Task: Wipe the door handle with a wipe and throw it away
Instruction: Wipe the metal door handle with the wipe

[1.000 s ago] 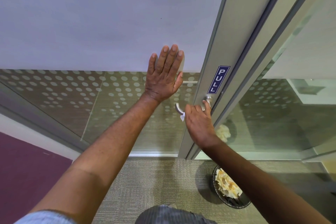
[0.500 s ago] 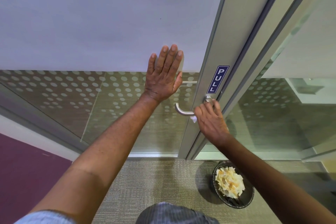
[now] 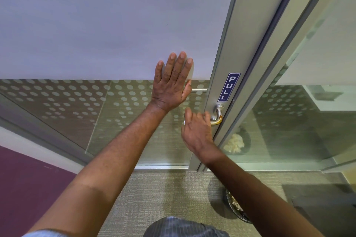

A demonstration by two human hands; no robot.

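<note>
The silver lever door handle (image 3: 217, 115) sticks out of the metal door frame, below a blue PULL label (image 3: 229, 87). My right hand (image 3: 197, 131) covers the handle's left part, fingers curled over it. A small white bit of the wipe (image 3: 184, 122) shows at the hand's left edge; the rest is hidden under the palm. My left hand (image 3: 171, 84) lies flat on the glass door, fingers spread, holding nothing.
A dark waste bin (image 3: 234, 205) with crumpled paper stands on the carpet at the lower right, mostly hidden behind my right forearm. Its reflection (image 3: 235, 143) shows in the glass panel right of the frame. A purple wall is at the far left.
My right hand has slid left along the handle, away from the frame, uncovering the handle's base and bend. The left hand has stayed flat on the door.
</note>
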